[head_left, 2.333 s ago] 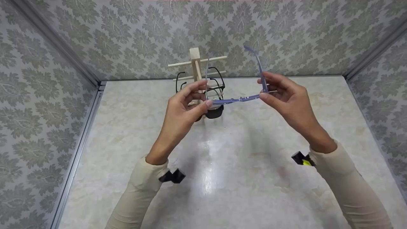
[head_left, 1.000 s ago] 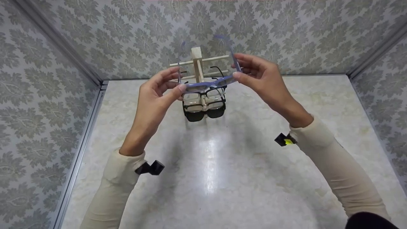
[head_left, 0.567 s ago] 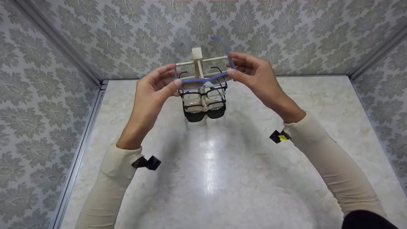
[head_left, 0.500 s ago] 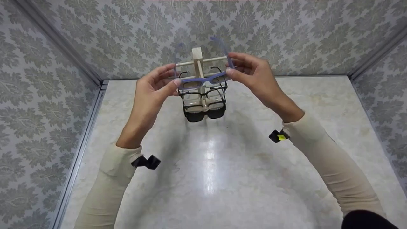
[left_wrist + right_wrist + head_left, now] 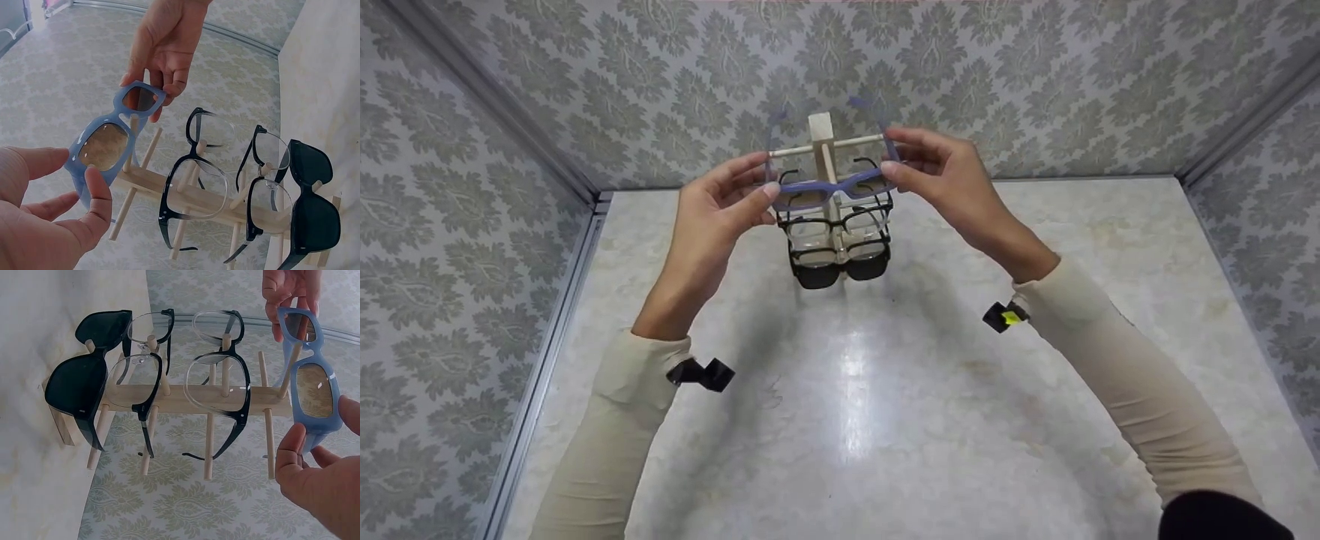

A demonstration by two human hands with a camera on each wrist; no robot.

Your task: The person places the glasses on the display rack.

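Observation:
A pair of sunglasses (image 5: 832, 189) with a lavender-blue frame and brown lenses is held at the top of a wooden glasses rack (image 5: 820, 129). My left hand (image 5: 711, 221) pinches its left corner between thumb and fingers, and my right hand (image 5: 949, 180) pinches the right corner. The temples point back past both ends of the top crossbar. In the right wrist view, a short front peg (image 5: 291, 368) overlaps the bridge of the sunglasses (image 5: 316, 391). The left wrist view shows both lenses from the front, with fingers at each end.
Below on the rack hang two pairs of black-and-clear eyeglasses (image 5: 246, 391) (image 5: 147, 398) and, lowest, black sunglasses (image 5: 76, 385). The rack stands on a marbled table (image 5: 930, 420) near the patterned back wall (image 5: 1035, 90). A black rounded object (image 5: 1222, 517) shows at the lower right.
Both hands have carried the blue sunglasses left from beside the rack to its top level. Over the last half second they have shifted only slightly, the right hand a little to the left.

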